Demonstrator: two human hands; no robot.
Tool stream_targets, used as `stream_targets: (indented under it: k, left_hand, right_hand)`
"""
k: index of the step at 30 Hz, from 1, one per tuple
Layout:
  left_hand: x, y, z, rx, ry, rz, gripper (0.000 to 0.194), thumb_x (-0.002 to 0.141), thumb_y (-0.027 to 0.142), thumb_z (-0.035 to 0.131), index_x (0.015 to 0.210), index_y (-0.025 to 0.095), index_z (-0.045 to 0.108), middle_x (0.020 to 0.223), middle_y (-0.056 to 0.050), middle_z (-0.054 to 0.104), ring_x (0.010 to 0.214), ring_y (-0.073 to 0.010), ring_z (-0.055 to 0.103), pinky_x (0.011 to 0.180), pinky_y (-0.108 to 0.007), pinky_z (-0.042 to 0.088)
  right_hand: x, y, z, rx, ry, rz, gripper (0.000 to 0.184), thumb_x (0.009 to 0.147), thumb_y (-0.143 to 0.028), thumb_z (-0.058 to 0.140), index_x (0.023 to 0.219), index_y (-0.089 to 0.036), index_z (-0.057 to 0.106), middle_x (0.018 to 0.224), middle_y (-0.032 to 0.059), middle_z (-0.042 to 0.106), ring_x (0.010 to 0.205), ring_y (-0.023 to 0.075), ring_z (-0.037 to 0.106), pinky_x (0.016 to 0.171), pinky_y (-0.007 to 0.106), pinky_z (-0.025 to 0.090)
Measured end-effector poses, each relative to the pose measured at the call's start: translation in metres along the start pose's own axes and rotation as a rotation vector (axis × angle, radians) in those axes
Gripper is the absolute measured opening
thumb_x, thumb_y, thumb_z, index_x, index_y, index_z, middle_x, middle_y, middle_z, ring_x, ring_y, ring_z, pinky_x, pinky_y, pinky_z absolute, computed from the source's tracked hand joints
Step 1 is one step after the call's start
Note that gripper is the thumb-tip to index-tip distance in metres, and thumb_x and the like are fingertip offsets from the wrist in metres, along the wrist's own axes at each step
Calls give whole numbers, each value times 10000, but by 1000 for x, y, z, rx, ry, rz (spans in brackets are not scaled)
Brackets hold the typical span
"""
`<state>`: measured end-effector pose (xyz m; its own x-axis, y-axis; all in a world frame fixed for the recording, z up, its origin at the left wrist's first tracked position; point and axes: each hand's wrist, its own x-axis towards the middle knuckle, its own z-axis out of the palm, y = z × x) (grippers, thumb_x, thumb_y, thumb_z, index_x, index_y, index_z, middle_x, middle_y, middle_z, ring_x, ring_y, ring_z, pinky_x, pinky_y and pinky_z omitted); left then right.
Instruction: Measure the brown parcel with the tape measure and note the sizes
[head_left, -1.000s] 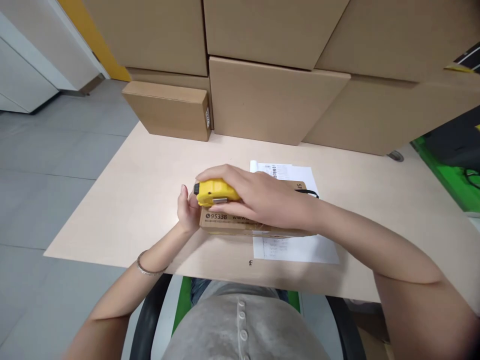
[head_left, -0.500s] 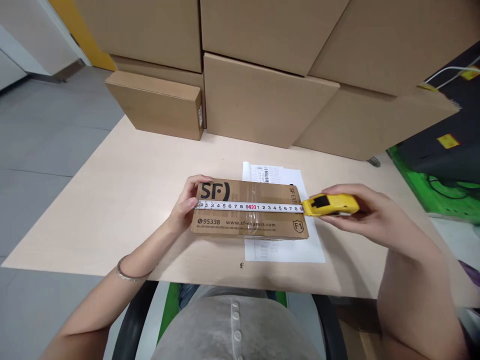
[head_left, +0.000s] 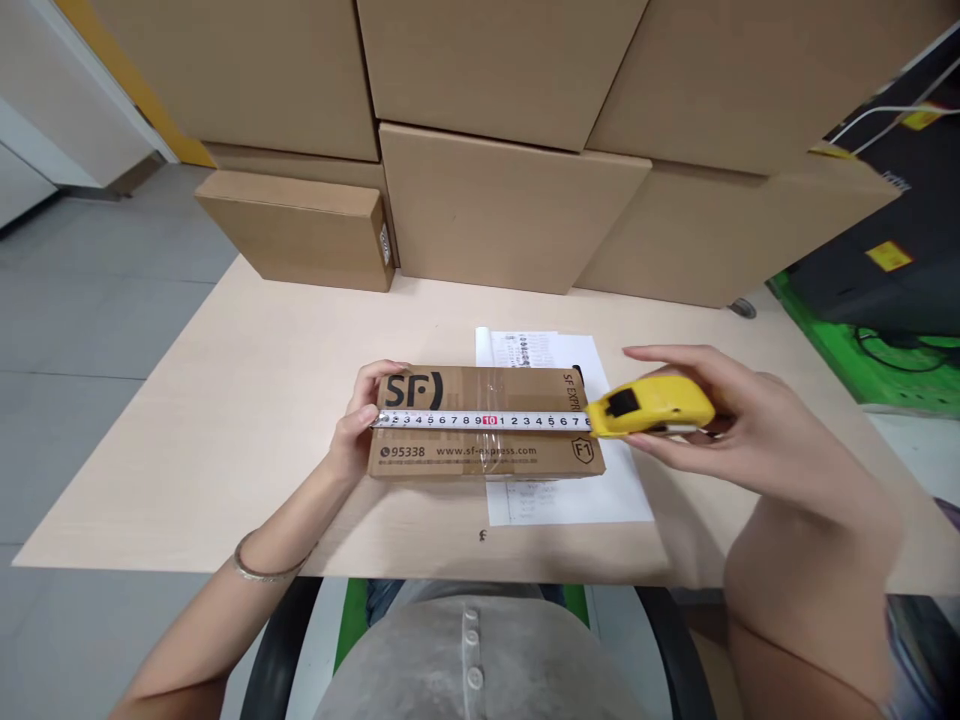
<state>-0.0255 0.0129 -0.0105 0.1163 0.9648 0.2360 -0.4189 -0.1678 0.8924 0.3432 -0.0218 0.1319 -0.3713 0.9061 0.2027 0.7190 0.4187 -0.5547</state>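
Observation:
A small brown cardboard box (head_left: 442, 462) with black "SF" print and clear packing tape lies on the table, partly over white paper sheets. Across its top runs the white blade of a tape measure, from the left edge to the yellow tape measure case (head_left: 656, 402) at the right edge. My left hand (head_left: 361, 405) grips the box's left end, its thumb pressing the blade's end there. At the other side, my right hand (head_left: 731, 430) holds the yellow case from the right, thumb below it and index finger lifted apart above it.
Large cardboard boxes (head_left: 502, 210) are stacked along the table's far side. A flatter cardboard box (head_left: 300, 230) stands at the back left. The paper sheets (head_left: 619, 490) extend past the small box. Black equipment (head_left: 862, 285) sits on a green surface (head_left: 810, 340) at the right.
My right index finger has lifted off the tape measure case. The case is slightly nearer the box, with a little less blade showing. The whole view has shifted slightly.

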Motion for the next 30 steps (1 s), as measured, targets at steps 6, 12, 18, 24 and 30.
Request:
stream_targets:
  k: [6, 12, 18, 24, 30]
  left_hand:
    - [-3, 1, 7, 33, 65, 42, 403, 840, 568, 652, 1104, 281, 754, 1155, -48, 714, 1059, -295, 671, 954, -446, 559]
    - [0, 9, -4, 18, -47, 3, 513, 933, 627, 585, 1296, 299, 741, 1276, -69, 743, 1241, -326, 649, 1141, -498, 466]
    - [2, 3, -45, -1, -148, -271, 666, 900, 514, 736, 1536, 417, 564, 1541, -30, 646, 1552, -369, 439, 1307, -565, 266]
    - [-2, 1, -43, 168, -272, -321, 873, 834, 558, 830, 1611, 352, 489, 1510, -111, 666, 1485, -452, 514, 1219, -648, 415]
    - [-26, 18, 6, 204, -386, 100, 1130, 684, 701, 883, 1649, 499, 331, 1802, 12, 251, 1647, -441, 222, 1279, -652, 356]
  right_hand:
    - [56, -83, 65, -172, -241, -320, 265, 1002, -321, 647, 1240, -205, 656, 1154, 70, 799, 858, 237, 766, 628, 324, 536]
    - [48, -93, 76, -102, -136, -362, 261, 1035, -344, 595, 1251, -207, 647, 1189, 96, 786, 865, 235, 767, 593, 314, 553]
    - [-30, -24, 34, 357, 352, 396, 350, 863, -540, 815, 1033, -284, 646, 837, -10, 670, 615, 135, 595, 471, 231, 468]
    - [-51, 1, 42, 735, 88, 663, 420, 791, -596, 854, 984, -271, 672, 752, -15, 568, 539, 105, 441, 397, 210, 328]
    - [26, 0, 52, 939, 170, 403, 397, 799, -540, 851, 886, -230, 619, 657, -64, 477, 426, 38, 231, 371, 215, 147]
